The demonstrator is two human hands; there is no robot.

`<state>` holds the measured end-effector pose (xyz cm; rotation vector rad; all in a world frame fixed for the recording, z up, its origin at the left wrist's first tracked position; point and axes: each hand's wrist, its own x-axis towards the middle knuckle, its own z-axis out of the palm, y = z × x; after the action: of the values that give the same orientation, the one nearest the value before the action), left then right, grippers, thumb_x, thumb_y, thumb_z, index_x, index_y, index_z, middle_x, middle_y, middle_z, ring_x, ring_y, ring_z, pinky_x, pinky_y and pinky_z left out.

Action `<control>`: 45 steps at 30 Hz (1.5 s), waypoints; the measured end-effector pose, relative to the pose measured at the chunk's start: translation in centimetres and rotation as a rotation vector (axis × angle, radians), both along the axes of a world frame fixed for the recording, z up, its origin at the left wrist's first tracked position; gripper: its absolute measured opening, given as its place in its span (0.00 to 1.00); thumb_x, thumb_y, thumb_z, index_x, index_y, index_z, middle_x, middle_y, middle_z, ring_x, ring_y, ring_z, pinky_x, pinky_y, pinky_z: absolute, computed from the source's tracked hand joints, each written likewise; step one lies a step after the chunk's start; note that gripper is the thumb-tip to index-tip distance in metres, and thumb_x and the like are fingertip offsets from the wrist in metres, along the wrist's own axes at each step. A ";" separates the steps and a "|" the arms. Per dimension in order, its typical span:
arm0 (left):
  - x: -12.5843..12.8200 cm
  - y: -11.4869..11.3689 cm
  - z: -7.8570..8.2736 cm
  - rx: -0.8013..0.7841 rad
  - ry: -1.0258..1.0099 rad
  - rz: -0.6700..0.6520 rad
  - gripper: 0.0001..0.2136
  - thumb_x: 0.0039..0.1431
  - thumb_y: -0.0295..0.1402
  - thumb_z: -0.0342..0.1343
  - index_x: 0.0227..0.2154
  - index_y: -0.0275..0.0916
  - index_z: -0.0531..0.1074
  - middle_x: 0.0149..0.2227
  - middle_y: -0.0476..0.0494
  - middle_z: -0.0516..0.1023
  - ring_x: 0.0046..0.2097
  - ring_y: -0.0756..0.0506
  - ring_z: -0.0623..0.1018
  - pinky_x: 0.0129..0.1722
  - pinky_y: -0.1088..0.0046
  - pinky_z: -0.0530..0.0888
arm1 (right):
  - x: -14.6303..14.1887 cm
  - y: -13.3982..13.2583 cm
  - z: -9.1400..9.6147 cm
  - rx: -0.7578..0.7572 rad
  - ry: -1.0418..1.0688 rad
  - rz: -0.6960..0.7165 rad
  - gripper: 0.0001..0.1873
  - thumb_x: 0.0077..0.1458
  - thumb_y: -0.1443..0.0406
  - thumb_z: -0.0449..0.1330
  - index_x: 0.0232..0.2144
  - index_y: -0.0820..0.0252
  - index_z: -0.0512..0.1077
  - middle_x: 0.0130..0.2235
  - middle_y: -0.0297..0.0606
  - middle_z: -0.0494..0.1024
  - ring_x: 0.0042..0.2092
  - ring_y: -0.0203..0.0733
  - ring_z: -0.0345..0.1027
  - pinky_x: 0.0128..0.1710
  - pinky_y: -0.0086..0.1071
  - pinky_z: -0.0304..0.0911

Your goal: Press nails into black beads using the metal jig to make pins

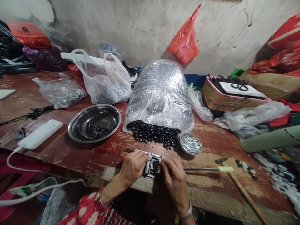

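Silvery jig (152, 168) lies between left fingers (140, 158) and right fingers (168, 163), all curled (grip unclear).

One head-worn camera looks forward and down over the table (105, 153).

Lighting: moderate, cool indoor light, seemingly from overhead. Glare: strong on the silvery plastic sack (161, 84), beyond the left hand (133, 164) and right hand (174, 172); lesser highlights on the steel bowl (79, 125), left of the left hand. Shadows: deep below the front edge of the worktop (215, 140), nearer than both hands. Sharpness: fair centrally; fine detail on the metal fixture (148, 168), between the hands, indistinct. Margins: wide-angle stretching, softened; green cylinder (269, 137), right of the right hand, elongated.
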<state>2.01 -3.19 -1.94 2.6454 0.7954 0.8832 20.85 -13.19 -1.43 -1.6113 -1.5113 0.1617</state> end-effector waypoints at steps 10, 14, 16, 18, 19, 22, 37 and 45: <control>0.1 0.4 -0.5 0.003 -0.089 -0.028 0.12 0.66 0.21 0.53 0.46 0.39 0.78 0.41 0.43 0.81 0.40 0.44 0.77 0.42 0.66 0.75 | 0.2 -1.6 -0.6 0.042 0.091 -0.045 0.06 0.67 0.69 0.59 0.42 0.55 0.75 0.40 0.36 0.75 0.44 0.40 0.69 0.45 0.34 0.66; -0.4 0.3 -0.2 -0.039 -0.139 -0.034 0.11 0.66 0.22 0.53 0.46 0.39 0.78 0.44 0.42 0.79 0.43 0.46 0.78 0.43 0.69 0.76 | 0.4 -1.9 -1.2 0.054 0.099 -0.041 0.07 0.67 0.69 0.59 0.43 0.55 0.75 0.40 0.36 0.76 0.43 0.40 0.70 0.45 0.35 0.67; -0.9 0.1 0.0 -0.030 -0.114 -0.053 0.12 0.66 0.22 0.53 0.46 0.40 0.77 0.43 0.42 0.79 0.42 0.46 0.78 0.42 0.70 0.76 | 0.5 -2.0 -1.4 0.062 0.102 -0.041 0.07 0.67 0.70 0.59 0.43 0.54 0.75 0.40 0.36 0.76 0.43 0.40 0.70 0.45 0.35 0.67; -1.4 -0.2 0.2 0.007 -0.070 -0.077 0.12 0.66 0.22 0.53 0.46 0.40 0.77 0.41 0.42 0.78 0.41 0.46 0.77 0.40 0.70 0.75 | 0.6 -2.0 -1.5 0.067 0.100 -0.042 0.07 0.67 0.70 0.59 0.43 0.54 0.76 0.40 0.36 0.76 0.43 0.40 0.70 0.44 0.35 0.67; -1.6 -0.4 0.2 0.028 -0.051 -0.084 0.12 0.66 0.22 0.53 0.46 0.39 0.77 0.39 0.42 0.78 0.39 0.46 0.76 0.39 0.70 0.74 | 0.6 -2.0 -1.5 0.066 0.097 -0.040 0.07 0.66 0.70 0.59 0.43 0.55 0.76 0.39 0.36 0.76 0.42 0.40 0.70 0.44 0.35 0.67; -1.8 -0.8 0.2 0.081 -0.033 -0.088 0.10 0.66 0.22 0.53 0.45 0.38 0.77 0.37 0.43 0.79 0.37 0.45 0.75 0.36 0.69 0.73 | 0.5 -2.0 -1.4 0.061 0.084 -0.029 0.07 0.66 0.70 0.59 0.43 0.55 0.76 0.38 0.36 0.76 0.41 0.40 0.70 0.42 0.35 0.68; -3.1 0.0 0.7 -0.034 -0.159 0.037 0.09 0.67 0.26 0.55 0.47 0.40 0.76 0.45 0.40 0.77 0.46 0.44 0.76 0.46 0.66 0.76 | 12.3 -6.0 -0.8 -0.053 -0.746 -0.472 0.21 0.69 0.55 0.51 0.45 0.65 0.76 0.48 0.56 0.80 0.57 0.63 0.67 0.58 0.60 0.58; -4.1 1.1 -0.1 0.006 0.131 0.088 0.33 0.63 0.56 0.59 0.63 0.39 0.68 0.64 0.32 0.70 0.61 0.32 0.68 0.60 0.50 0.65 | 11.1 -13.7 -0.5 -0.370 -0.329 -0.386 0.18 0.59 0.49 0.57 0.39 0.50 0.81 0.37 0.47 0.82 0.39 0.56 0.73 0.40 0.47 0.65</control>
<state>-2.07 -2.11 -2.02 2.7142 0.9479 0.7398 31.97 -26.90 -1.91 -2.2864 -1.4305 -0.0462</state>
